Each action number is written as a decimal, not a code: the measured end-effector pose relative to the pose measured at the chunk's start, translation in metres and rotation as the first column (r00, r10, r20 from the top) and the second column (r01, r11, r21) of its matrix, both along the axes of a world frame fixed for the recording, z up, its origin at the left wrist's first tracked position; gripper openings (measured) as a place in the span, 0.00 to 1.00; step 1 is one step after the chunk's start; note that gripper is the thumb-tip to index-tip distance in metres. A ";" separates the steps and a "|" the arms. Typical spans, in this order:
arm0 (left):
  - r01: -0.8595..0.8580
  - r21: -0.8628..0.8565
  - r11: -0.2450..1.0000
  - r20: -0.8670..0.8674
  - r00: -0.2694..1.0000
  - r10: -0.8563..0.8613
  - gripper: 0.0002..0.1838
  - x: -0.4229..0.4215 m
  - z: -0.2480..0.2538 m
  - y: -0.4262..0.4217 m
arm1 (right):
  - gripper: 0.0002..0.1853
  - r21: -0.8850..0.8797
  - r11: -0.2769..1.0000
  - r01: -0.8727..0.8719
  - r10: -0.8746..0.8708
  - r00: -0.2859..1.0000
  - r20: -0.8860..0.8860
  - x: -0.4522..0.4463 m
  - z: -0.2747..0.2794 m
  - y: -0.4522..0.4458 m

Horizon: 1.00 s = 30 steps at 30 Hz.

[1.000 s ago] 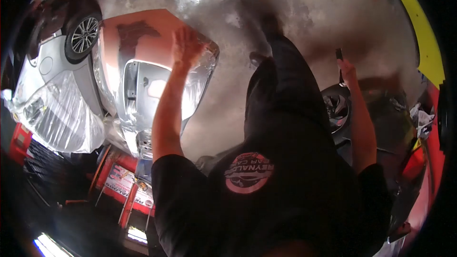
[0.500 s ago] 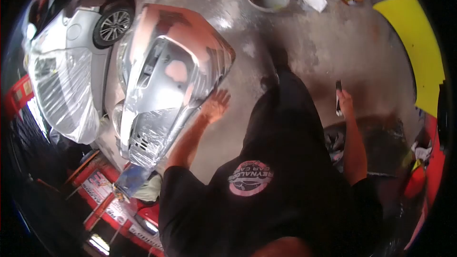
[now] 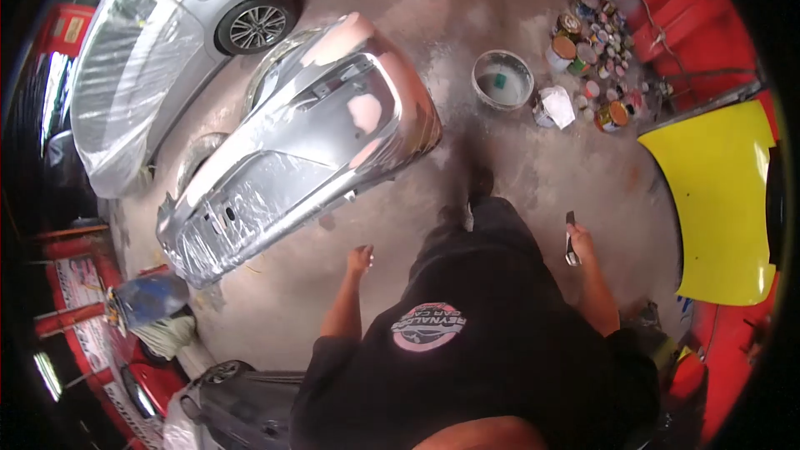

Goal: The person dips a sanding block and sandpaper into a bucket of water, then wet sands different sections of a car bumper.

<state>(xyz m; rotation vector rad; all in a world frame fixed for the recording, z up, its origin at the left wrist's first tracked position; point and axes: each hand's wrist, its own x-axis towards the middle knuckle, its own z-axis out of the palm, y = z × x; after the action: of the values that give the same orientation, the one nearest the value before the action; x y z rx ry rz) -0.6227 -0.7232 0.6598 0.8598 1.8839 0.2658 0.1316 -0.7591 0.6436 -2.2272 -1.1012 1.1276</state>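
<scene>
Away from the car panel comes the left hand, which a moment ago had its fingers spread right beside that edge, and now it hangs low near the thigh, well apart from the panel, fingers drawn in, though whether they pinch anything, one cannot tell! Over on the other side, the right hand has its fingers wrapped around a slim tool, dark at its upper end and pale lower down, just as half a second back. The view has swung too, bringing in more of the cans beyond the feet. And there lies the panel, slanting across the floor ahead and to the left, silver with pinkish patches, clear plastic over its near end. Behind it stands a grey car, partly sheeted in plastic. Straight ahead, a bucket with something green inside, a white sheet just beside it, and off to the right, a bright yellow panel
</scene>
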 end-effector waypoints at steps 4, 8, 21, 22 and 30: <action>-0.111 -0.101 0.989 0.029 0.993 0.114 0.25 -0.013 -0.037 -0.045 | 0.26 0.001 0.997 -0.082 0.082 0.996 0.033 -0.023 0.074 0.064; -0.207 -0.053 0.977 0.021 0.978 0.209 0.28 -0.023 -0.042 -0.067 | 0.27 0.060 0.991 -0.122 0.119 0.991 0.056 -0.042 0.106 0.094; -0.465 0.037 0.884 0.081 0.884 0.461 0.25 0.000 -0.022 -0.080 | 0.21 -0.037 0.994 -0.101 0.103 0.991 0.080 -0.013 0.065 0.053; -0.457 0.040 0.888 0.044 0.889 0.455 0.24 -0.002 -0.034 -0.084 | 0.20 -0.036 0.992 -0.119 0.123 0.984 0.129 -0.008 0.055 0.051; -0.525 0.295 0.798 -0.101 0.814 0.573 0.21 -0.002 -0.044 -0.063 | 0.19 -0.083 0.988 -0.130 0.128 0.991 -0.033 -0.018 0.077 0.086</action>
<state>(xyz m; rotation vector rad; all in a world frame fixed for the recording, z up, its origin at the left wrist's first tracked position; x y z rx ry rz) -0.6244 -0.7866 0.6155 0.4810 2.2871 0.8304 0.1132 -0.6732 0.7210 -2.2236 -1.2224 1.2769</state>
